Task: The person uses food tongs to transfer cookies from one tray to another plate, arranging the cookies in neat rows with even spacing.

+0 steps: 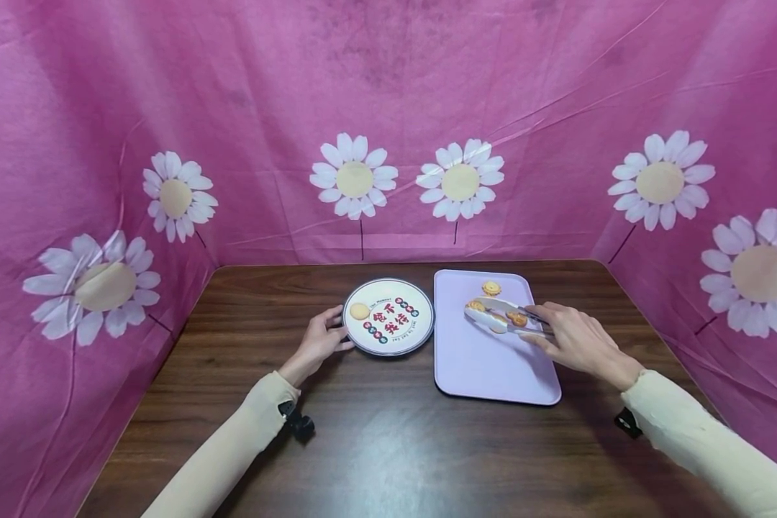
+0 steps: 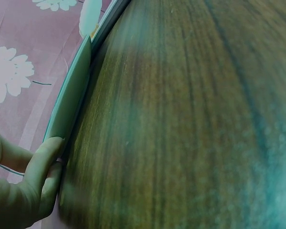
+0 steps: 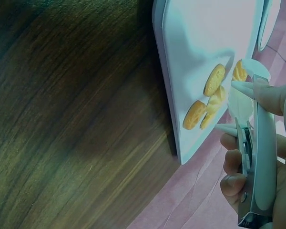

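My left hand (image 1: 319, 338) holds the left rim of a round white plate (image 1: 421, 309) printed with red characters, thumb at the near side. A plain round biscuit (image 1: 360, 311) lies on the plate. In my right hand (image 1: 576, 334) is a pair of metal tongs (image 3: 264, 162) with broad pale tips, their two arms apart. The tongs reach over a lilac tray (image 1: 492, 374) where several golden biscuits lie. One biscuit (image 1: 516, 318) shows between the arms, and another biscuit (image 1: 475, 306) is by the tips. A flower-shaped biscuit (image 1: 491, 288) lies beyond them.
The plate and tray stand side by side on a dark wooden table (image 1: 362, 446), near its far edge. A pink cloth (image 1: 401, 86) with white daisies hangs behind and on both sides. Dark wrist mounts (image 1: 302, 428) hang by the sleeves.
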Motion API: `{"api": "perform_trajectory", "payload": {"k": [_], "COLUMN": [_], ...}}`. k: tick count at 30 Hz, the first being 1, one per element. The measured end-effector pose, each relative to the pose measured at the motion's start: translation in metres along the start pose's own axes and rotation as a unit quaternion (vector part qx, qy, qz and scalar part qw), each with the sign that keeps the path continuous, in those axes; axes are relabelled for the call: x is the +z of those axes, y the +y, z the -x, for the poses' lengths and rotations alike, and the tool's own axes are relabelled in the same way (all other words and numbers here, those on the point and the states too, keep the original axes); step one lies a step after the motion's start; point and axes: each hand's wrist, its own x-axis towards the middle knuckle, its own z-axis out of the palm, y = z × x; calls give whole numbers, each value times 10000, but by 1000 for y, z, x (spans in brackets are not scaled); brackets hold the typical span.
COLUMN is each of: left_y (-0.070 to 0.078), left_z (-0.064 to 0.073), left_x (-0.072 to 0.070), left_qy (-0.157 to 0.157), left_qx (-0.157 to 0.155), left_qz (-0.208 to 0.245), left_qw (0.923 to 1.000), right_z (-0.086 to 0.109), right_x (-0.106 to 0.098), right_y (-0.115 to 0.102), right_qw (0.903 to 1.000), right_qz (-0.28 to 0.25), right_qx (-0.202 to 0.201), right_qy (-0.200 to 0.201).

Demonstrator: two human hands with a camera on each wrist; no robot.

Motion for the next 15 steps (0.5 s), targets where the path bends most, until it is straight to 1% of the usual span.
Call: {"api": "perform_trajectory", "payload": {"k": [11, 15], "left_y": [-1, 0], "left_z": [0, 1], "left_x": [-1, 0], "left_qy": [-31, -45], "left_qx": [42, 50], "left_qz": [-35, 18], "left_qw": [10000, 10000], "right_z": [-10, -17], "right_x": [0, 2], "right_y": [-7, -13], "right_qw": [9999, 9996], "right_qz": [-96, -160], "right_qx": [-78, -155], "right_qy": [43, 169]}}
